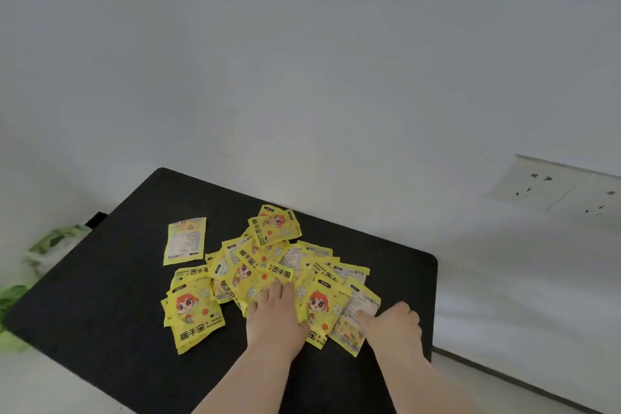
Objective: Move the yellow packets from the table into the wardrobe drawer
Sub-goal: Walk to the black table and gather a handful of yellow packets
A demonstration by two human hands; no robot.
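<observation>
Low in the frame's centre, the left hand [274, 316] lies flat, fingers spread, on the packets [258, 265] heaped on the table [100, 296]; the right hand [393, 321] curls at one packet's edge. Slick, overlapping packets could slide off if scooped carelessly.

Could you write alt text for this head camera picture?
Two bare hands, left hand and right hand, press on a loose pile of yellow packets on a black table by a white wall.
</observation>
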